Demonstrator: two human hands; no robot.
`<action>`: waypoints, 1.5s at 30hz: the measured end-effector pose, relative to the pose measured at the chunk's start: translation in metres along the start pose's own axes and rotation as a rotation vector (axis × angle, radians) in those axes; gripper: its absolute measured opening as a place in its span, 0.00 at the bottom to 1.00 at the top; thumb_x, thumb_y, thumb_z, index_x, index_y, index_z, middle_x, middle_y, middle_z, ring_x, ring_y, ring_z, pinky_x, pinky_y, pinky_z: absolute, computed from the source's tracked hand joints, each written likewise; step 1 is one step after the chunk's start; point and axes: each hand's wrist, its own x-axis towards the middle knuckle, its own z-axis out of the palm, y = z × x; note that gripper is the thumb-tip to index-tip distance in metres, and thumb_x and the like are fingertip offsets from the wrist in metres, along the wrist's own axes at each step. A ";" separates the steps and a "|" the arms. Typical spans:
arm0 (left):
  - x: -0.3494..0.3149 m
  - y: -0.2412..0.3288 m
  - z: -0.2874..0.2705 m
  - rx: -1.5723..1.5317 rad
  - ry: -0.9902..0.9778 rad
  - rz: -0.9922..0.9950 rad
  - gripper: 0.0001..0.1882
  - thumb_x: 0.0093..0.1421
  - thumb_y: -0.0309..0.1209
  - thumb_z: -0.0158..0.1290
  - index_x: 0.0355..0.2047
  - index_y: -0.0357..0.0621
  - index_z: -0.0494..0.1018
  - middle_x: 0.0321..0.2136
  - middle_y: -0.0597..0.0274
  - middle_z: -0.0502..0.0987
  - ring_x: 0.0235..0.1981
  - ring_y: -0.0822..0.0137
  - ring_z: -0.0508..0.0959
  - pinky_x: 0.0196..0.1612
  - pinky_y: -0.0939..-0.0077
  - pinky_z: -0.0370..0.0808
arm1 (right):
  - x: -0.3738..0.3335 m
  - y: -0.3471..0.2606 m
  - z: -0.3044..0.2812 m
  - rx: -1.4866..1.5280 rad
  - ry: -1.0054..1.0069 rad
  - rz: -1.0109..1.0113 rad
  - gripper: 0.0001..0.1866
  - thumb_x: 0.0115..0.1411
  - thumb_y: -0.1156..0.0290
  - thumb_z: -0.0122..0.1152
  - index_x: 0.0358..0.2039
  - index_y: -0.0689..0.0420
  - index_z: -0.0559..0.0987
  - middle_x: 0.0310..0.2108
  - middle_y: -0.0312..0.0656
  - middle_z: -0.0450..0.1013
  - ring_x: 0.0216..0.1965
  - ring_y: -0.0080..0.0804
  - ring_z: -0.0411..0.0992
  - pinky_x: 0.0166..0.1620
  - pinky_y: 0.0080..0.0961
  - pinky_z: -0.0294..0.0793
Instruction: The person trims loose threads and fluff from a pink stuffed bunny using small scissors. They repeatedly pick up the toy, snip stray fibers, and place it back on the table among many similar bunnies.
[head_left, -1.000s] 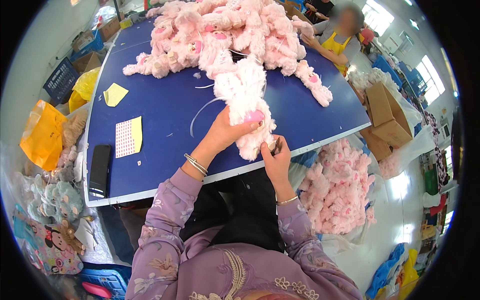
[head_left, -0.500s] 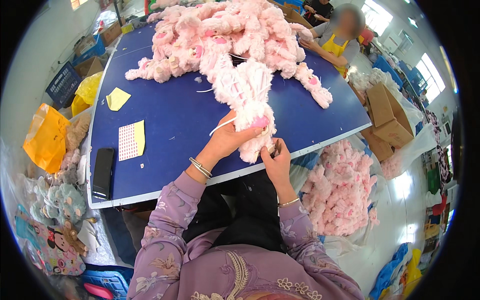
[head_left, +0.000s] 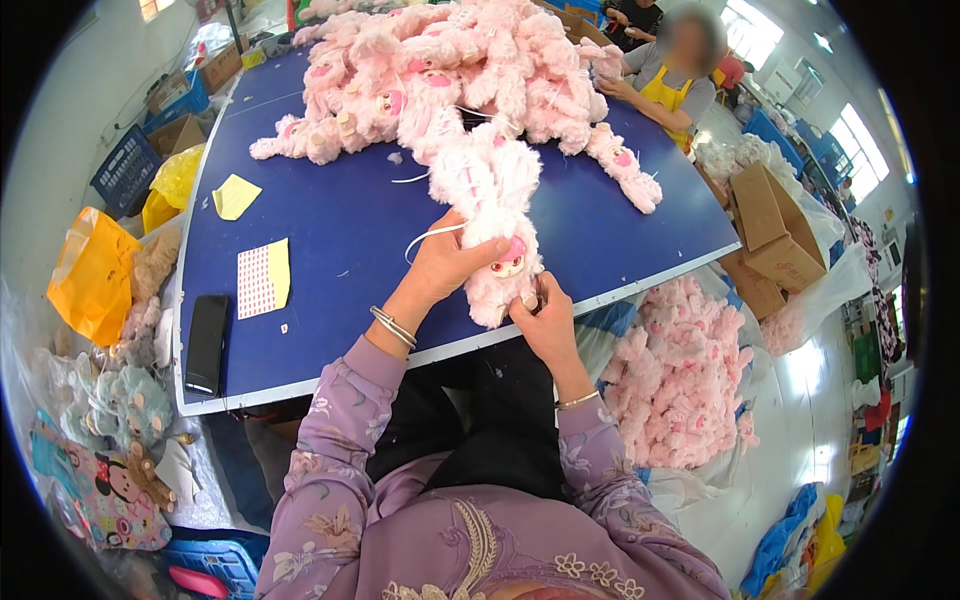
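A blue table [head_left: 340, 220] with a pale rim spreads below the hands, a heap of pink plush toys [head_left: 470, 70] on its far part. At the near edge, before that heap, is the held toy [head_left: 497, 222]: fluffy pale pink fur, two long ears pointing away from the person, a bright pink patch above a small cream face with reddish eyes, turned upward. The left hand [head_left: 440, 265] grips its side, thumb beside the face. The right hand [head_left: 548, 325] pinches its lower edge by a small beige part. A thin white cord [head_left: 445, 229] loops beside the left hand.
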 end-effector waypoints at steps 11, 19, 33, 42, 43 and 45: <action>0.019 -0.015 -0.024 0.012 0.013 0.201 0.44 0.55 0.28 0.61 0.66 0.39 0.46 0.58 0.53 0.63 0.57 0.62 0.66 0.53 0.69 0.71 | 0.021 -0.032 -0.056 0.456 0.540 0.065 0.06 0.61 0.77 0.54 0.32 0.56 0.66 0.23 0.30 0.61 0.16 0.14 0.58 0.17 0.13 0.59; 0.076 -0.031 -0.071 0.998 0.309 0.234 0.35 0.53 0.37 0.60 0.58 0.34 0.61 0.49 0.43 0.71 0.51 0.54 0.73 0.51 0.67 0.71 | 0.053 -0.011 -0.030 0.373 0.093 0.153 0.10 0.61 0.70 0.57 0.40 0.60 0.71 0.31 0.41 0.78 0.16 0.12 0.59 0.17 0.10 0.58; 0.059 -0.005 -0.064 0.131 0.133 0.066 0.18 0.57 0.30 0.51 0.46 0.33 0.73 0.39 0.57 0.79 0.38 0.67 0.79 0.38 0.73 0.76 | 0.046 0.019 -0.015 0.579 0.115 0.197 0.10 0.64 0.72 0.51 0.44 0.63 0.72 0.32 0.39 0.74 0.15 0.12 0.54 0.20 0.14 0.59; 0.009 0.016 -0.055 -0.393 0.057 -0.107 0.21 0.62 0.31 0.39 0.48 0.25 0.69 0.42 0.49 0.78 0.42 0.59 0.80 0.47 0.68 0.77 | 0.036 0.006 0.001 0.693 -0.362 0.194 0.36 0.46 0.70 0.60 0.57 0.64 0.62 0.52 0.49 0.68 0.21 0.15 0.61 0.22 0.12 0.61; 0.009 0.015 -0.050 -0.419 0.063 -0.095 0.21 0.62 0.31 0.38 0.48 0.25 0.68 0.43 0.48 0.77 0.42 0.58 0.80 0.47 0.68 0.76 | 0.031 0.007 0.005 0.712 -0.412 0.196 0.37 0.44 0.71 0.59 0.56 0.65 0.62 0.51 0.48 0.68 0.21 0.15 0.61 0.22 0.12 0.61; 0.009 0.016 -0.042 -0.465 0.076 -0.071 0.22 0.62 0.32 0.37 0.49 0.25 0.68 0.44 0.46 0.77 0.43 0.58 0.79 0.49 0.67 0.76 | 0.022 0.003 0.011 0.744 -0.475 0.186 0.43 0.42 0.65 0.70 0.57 0.65 0.62 0.49 0.43 0.68 0.28 0.18 0.68 0.28 0.14 0.67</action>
